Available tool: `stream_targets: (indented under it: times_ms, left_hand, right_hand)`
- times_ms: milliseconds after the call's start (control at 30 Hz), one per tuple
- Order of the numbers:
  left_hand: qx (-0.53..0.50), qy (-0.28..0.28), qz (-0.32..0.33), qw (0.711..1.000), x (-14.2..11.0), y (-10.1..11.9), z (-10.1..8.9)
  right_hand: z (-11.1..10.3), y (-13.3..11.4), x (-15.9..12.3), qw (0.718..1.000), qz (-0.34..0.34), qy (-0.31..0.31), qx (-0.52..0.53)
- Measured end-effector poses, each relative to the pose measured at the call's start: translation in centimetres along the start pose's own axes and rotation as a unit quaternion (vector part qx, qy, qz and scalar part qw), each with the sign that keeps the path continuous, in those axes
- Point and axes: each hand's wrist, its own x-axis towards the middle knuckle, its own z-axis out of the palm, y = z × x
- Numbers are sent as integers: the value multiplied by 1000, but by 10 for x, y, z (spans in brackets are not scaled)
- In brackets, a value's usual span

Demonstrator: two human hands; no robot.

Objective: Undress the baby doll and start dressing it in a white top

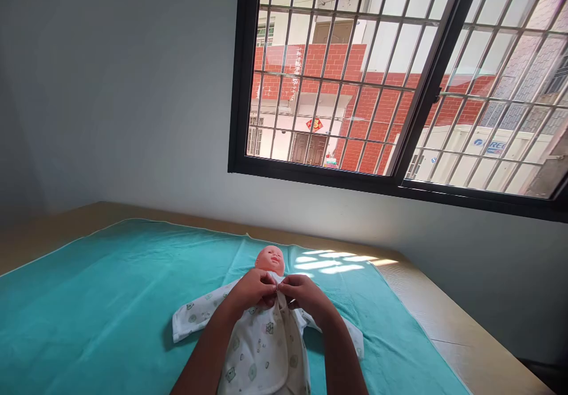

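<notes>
The left hand and right hand nearly meet, pinching the white outfit at its neck. The doll wears it, head just beyond the hands; sleeves stretch outward on both sides, above a turquoise cloth.

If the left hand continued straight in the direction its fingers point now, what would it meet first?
Probably the right hand: its fingertips face those of the left hand near the top of the shirt. The exact depth is unclear.
</notes>
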Motion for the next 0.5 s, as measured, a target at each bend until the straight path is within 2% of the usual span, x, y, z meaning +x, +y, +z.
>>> stream_targets:
  times_ms: [300, 500]
  left_hand:
    - [-38, -29, 10, 999, 4, -7, -7]
    - [-59, -25, 10, 998, 3, -6, -6]
  right_hand:
    - [-2, 4, 3, 1000, -6, -1, -6]
    - [0, 3, 3, 1000, -24, 7, -1]
